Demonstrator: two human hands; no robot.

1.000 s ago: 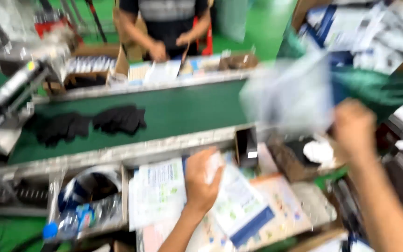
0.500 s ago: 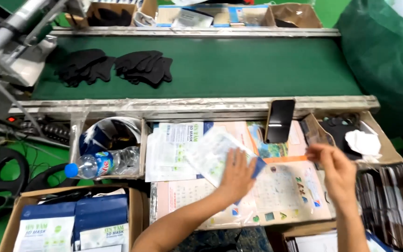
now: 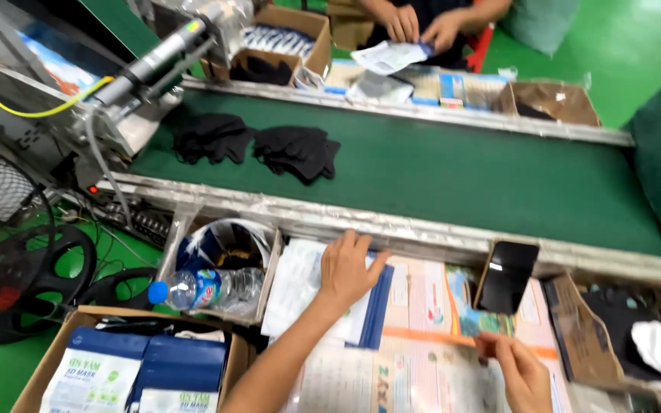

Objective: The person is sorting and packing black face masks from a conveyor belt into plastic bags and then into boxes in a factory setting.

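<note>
My left hand [image 3: 348,269] lies flat, fingers spread, on a stack of clear packets with white and blue print [image 3: 300,284] on the work surface just below the conveyor's near rail. My right hand [image 3: 519,369] is lower right, its fingertips pinching the edge of a printed paper sheet with an orange stripe [image 3: 430,340]. Two piles of black fabric pieces [image 3: 297,151] lie on the green conveyor belt [image 3: 453,176], well beyond both hands.
A black phone [image 3: 506,277] leans against the rail. A bin with a plastic water bottle [image 3: 208,288] sits left of my left hand; a cardboard box of blue-white packs [image 3: 139,375] is lower left. Another person's hands [image 3: 422,27] work across the belt. A fan [image 3: 32,283] stands at left.
The view swung left. My left hand moved from the middle of the sheets up onto the packet stack. My right hand dropped lower right, still on the sheet.
</note>
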